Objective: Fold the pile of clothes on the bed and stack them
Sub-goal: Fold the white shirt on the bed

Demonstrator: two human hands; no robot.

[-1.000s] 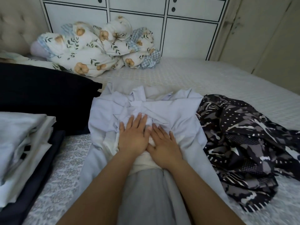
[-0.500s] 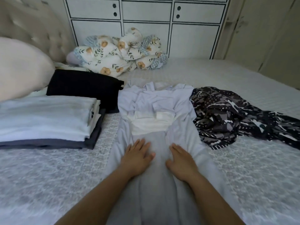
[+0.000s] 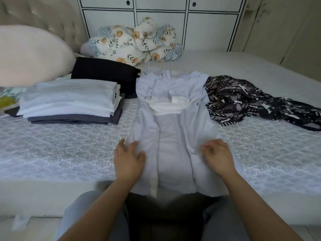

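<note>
A pale lavender garment (image 3: 173,136) lies lengthwise on the bed, both side panels folded inward, with a white inner part showing near its top. My left hand (image 3: 128,159) rests flat on its lower left panel, fingers straight. On the lower right panel my right hand (image 3: 217,155) has its fingers curled at the fabric's folded edge; the hand is blurred. A stack of folded clothes (image 3: 69,100), white on top of grey, sits to the left. A black folded piece (image 3: 104,73) lies behind it. A crumpled black-and-white patterned garment (image 3: 243,100) lies to the right.
A floral bundle of bedding (image 3: 135,42) sits at the back against white cabinets (image 3: 156,23). A large cream pillow (image 3: 29,54) is at the far left by the headboard. The bed's near edge (image 3: 52,188) runs just below my hands.
Both hands slid down the lavender garment from its top toward the near hem and moved apart onto the side panels. The view pulled back; my right hand's fingers have curled.
</note>
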